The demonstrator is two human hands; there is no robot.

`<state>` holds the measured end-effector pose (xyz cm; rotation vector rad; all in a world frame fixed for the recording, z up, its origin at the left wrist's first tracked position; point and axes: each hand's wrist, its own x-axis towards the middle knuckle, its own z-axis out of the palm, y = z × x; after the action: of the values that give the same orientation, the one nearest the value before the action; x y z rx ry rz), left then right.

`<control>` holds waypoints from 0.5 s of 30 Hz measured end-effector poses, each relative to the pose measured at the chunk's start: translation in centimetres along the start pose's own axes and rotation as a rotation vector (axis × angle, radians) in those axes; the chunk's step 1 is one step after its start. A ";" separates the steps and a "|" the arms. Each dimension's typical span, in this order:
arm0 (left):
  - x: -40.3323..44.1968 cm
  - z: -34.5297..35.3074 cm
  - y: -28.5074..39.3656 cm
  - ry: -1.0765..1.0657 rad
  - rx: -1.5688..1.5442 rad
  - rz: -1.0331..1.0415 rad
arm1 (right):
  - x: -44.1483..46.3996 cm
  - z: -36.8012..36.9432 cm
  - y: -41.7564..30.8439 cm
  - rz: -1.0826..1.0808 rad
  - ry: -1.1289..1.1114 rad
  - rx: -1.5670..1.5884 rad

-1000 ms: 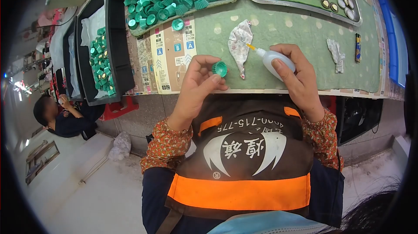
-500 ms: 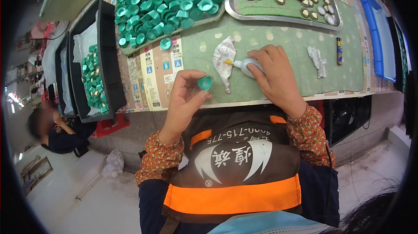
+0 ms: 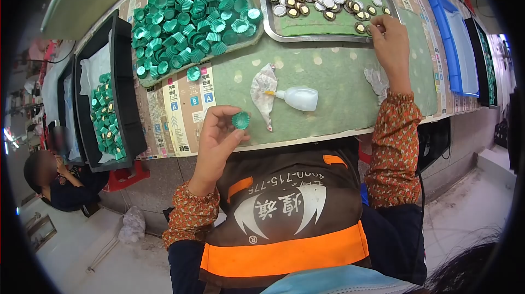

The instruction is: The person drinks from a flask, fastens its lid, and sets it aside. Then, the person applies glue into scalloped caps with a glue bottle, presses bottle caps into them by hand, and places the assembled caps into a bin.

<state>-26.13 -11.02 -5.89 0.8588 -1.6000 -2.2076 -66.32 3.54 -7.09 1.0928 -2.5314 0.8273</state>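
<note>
My left hand (image 3: pixel 216 140) pinches a green fluted cap (image 3: pixel 240 120) between thumb and fingers over the table's front edge, its hollow side showing. At the near right corner of the metal tray (image 3: pixel 328 38), my right hand (image 3: pixel 389 40) is closed at the fingertips, beside small round discs (image 3: pixel 359 27) with gold and dark faces. Whether a disc is between those fingers I cannot make out. On the green cloth lies a white squeeze bottle (image 3: pixel 301 99), its yellow tip resting on a crumpled white cloth (image 3: pixel 264 89).
Loose green caps fill a clear tray (image 3: pixel 143 81) at the back left. A black bin (image 3: pixel 128 86) at the left holds more caps, some with gold centres. Another crumpled tissue (image 3: pixel 377 83) lies near my right wrist. A blue tray (image 3: pixel 445 37) stands at right. A person (image 3: pixel 60 179) sits far left.
My right hand has let go of the squeeze bottle, leaving it lying on the cloth, and moved up and right to the tray of discs. My left hand still holds the green cap.
</note>
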 end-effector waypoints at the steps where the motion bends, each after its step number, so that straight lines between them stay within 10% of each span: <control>1: 0.0 0.0 0.0 0.001 -0.001 0.000 | 0.5 0.2 0.2 -0.013 -0.066 -0.071; 8: 0.0 0.0 0.0 0.007 0.008 -0.014 | 0.7 1.6 -1.0 0.031 -0.207 -0.215; 15: -0.2 -0.3 0.1 -0.024 -0.054 -0.074 | -1.0 -3.5 -4.7 -0.024 -0.484 0.389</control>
<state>-25.80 -11.21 -5.87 0.8930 -1.5348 -2.3089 -62.18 3.58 -2.89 1.6096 -2.7966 1.2086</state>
